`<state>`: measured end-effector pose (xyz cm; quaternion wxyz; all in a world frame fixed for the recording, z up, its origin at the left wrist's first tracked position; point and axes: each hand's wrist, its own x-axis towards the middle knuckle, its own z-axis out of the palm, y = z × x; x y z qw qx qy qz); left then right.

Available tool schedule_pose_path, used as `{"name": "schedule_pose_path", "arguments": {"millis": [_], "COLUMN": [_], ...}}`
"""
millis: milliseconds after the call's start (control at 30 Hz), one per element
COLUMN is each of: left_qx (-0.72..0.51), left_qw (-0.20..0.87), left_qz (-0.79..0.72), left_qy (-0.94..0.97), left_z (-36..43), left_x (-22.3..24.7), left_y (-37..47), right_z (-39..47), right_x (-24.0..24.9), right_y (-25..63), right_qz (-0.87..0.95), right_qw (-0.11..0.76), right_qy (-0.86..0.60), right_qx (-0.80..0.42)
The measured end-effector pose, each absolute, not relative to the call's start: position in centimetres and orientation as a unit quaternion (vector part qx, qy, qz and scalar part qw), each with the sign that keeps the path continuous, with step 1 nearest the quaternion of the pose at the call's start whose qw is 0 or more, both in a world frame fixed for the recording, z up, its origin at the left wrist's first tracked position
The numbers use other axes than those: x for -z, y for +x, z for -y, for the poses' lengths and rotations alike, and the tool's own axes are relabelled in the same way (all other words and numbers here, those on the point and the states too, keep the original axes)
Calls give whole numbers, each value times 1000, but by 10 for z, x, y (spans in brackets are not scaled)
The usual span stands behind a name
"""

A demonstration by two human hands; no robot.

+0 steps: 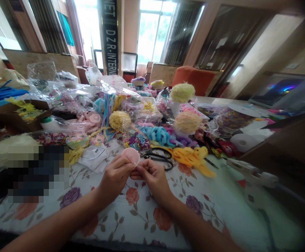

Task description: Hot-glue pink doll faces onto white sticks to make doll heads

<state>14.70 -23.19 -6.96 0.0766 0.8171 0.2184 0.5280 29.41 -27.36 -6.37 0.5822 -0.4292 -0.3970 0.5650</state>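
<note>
Comprises a left hand and a right hand, both bare, with slim fingers. Continues through bare wrists into bare forearms. Tapers smoothly from forearm to wrist. Shows nail detail too small to distinguish.

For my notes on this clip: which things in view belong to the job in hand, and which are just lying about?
In the job:
- pink round piece, pinched in the left hand
- right hand, close at its edge

Apparently lying about:
- scissors
- fluffy yellow ball
- fluffy peach ball
- glue gun
</note>
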Motion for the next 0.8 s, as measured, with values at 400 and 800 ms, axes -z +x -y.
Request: {"name": "schedule_pose_path", "arguments": {"millis": [400, 800], "left_qx": [-559, -544], "left_qw": [103, 106], "left_qz": [-259, -227], "left_qy": [781, 801], "left_z": [230, 231], "left_x": [67, 69], "left_y": [149, 147], "right_z": [275, 274], "right_x": [55, 60], "right_y": [294, 296], "right_qz": [408, 394], "right_qw": [574, 574], "right_qy": [-434, -432], "right_qx": [-561, -574]}}
